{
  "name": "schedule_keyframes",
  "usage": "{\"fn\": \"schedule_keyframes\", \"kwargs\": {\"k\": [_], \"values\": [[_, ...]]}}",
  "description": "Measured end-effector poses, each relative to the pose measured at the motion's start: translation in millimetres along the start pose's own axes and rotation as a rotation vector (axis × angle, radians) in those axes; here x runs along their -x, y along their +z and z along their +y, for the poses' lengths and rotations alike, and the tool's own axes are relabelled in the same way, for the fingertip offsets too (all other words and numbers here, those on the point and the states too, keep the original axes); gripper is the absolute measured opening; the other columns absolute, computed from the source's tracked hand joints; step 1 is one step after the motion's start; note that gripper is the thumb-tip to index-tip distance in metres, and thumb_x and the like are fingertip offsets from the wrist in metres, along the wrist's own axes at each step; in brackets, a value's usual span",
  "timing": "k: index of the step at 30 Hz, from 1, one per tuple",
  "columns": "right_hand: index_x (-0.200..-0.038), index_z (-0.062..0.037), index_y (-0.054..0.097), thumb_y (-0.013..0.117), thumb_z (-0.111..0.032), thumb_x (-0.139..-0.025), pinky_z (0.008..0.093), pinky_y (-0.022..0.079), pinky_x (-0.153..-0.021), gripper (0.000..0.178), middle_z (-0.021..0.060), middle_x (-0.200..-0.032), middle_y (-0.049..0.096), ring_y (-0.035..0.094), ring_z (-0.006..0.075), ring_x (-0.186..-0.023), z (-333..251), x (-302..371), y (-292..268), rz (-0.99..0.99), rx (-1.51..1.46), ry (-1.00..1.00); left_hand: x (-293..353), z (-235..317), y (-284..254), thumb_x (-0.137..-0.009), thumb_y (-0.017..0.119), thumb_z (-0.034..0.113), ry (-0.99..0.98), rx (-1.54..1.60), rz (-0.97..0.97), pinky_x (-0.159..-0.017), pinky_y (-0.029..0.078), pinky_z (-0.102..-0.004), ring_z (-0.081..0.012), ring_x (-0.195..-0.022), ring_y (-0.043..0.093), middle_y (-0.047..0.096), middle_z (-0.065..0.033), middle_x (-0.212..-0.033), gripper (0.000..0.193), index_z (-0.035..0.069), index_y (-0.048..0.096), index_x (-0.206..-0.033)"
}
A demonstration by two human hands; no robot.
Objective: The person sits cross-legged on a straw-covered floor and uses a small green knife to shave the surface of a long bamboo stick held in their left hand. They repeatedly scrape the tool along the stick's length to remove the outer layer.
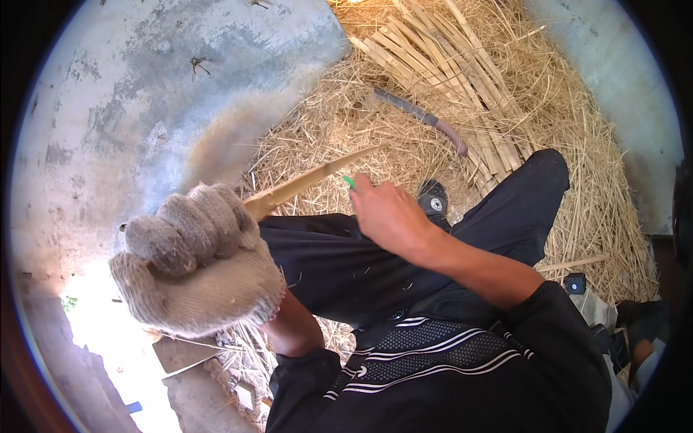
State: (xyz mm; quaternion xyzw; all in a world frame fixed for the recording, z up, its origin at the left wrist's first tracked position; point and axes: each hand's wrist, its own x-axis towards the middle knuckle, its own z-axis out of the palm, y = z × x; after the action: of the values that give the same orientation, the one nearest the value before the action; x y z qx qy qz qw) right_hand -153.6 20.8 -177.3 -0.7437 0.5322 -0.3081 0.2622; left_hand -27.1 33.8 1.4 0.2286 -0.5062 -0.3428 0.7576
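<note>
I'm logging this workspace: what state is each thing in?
Left hand in grey knitted glove: closed.
Tapered tan bamboo strip: held in it, tip free.
Bare right hand: curled.
Small green object: in right hand, mostly hidden.
Dark curved tool with brown handle: lying unheld.
Long tan bamboo strips: bunched on dry straw-like shavings.

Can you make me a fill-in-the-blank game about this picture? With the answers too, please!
1. The left hand holds the strip and wears a ____.
2. The thing poking from the right hand is coloured ____.
3. On the black shirt, the stripes are coloured ____.

Missing words: glove; green; white.
</note>
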Motion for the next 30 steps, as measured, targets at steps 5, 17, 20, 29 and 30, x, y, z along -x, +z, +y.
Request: {"fn": "schedule_keyframes", "kwargs": {"k": [5,17,20,29,30], "values": [[-0.099,0.0009,0.047,0.052,-0.018,-0.096,0.0510,0.052,-0.053,0.020,0.0233,-0.055,0.057,0.063,0.0427,-0.057,-38,-2,-14,0.019,-0.069,-0.073,2,7,-4,-0.093,0.043,0.039,-0.020,-0.013,0.075,-0.030,0.023,-0.0265,-0.0092,-0.035,0.021,0.026,0.0031,-0.043,0.045,0.019,0.031,-0.054],[-0.103,0.0017,0.049,0.051,-0.019,-0.097,0.0521,0.050,-0.055,0.021,0.0255,-0.062,0.059,0.062,0.0459,-0.060,29,-10,23,0.006,0.013,0.057,0,-1,-1,-0.092,0.044,0.037,0.081,-0.011,0.129,-0.029,0.020,-0.0253,-0.0083,-0.034,0.019,0.024,0.0036,-0.043,0.045,0.019,0.030,-0.053],[-0.103,0.0017,0.049,0.051,-0.019,-0.097,0.0523,0.050,-0.055,0.021,0.0256,-0.062,0.059,0.062,0.0462,-0.061,18,-9,16,-0.039,-0.100,0.053,1,-2,-4,-0.092,0.044,0.037,0.092,-0.018,0.120,-0.030,0.021,-0.0254,-0.0082,-0.034,0.019,0.025,0.0034,-0.043,0.045,0.019,0.031,-0.054],[-0.103,0.0033,0.050,0.050,-0.021,-0.097,0.0542,0.050,-0.056,0.025,0.0271,-0.061,0.059,0.061,0.0477,-0.061,-3,-16,7,-0.078,-0.105,0.017,-3,-1,-15,-0.093,0.044,0.037,0.068,-0.003,0.052,-0.029,0.023,-0.0254,-0.0084,-0.034,0.020,0.025,0.0039,-0.042,0.046,0.019,0.032,-0.053],[-0.104,0.0038,0.050,0.050,-0.021,-0.097,0.0542,0.050,-0.056,0.026,0.0273,-0.062,0.060,0.061,0.0480,-0.062,-15,-16,1,-0.119,-0.121,0.010,-3,2,-18,-0.093,0.044,0.038,0.065,-0.015,0.071,-0.029,0.023,-0.0252,-0.0083,-0.034,0.020,0.025,0.0041,-0.042,0.046,0.019,0.032,-0.053]]}}
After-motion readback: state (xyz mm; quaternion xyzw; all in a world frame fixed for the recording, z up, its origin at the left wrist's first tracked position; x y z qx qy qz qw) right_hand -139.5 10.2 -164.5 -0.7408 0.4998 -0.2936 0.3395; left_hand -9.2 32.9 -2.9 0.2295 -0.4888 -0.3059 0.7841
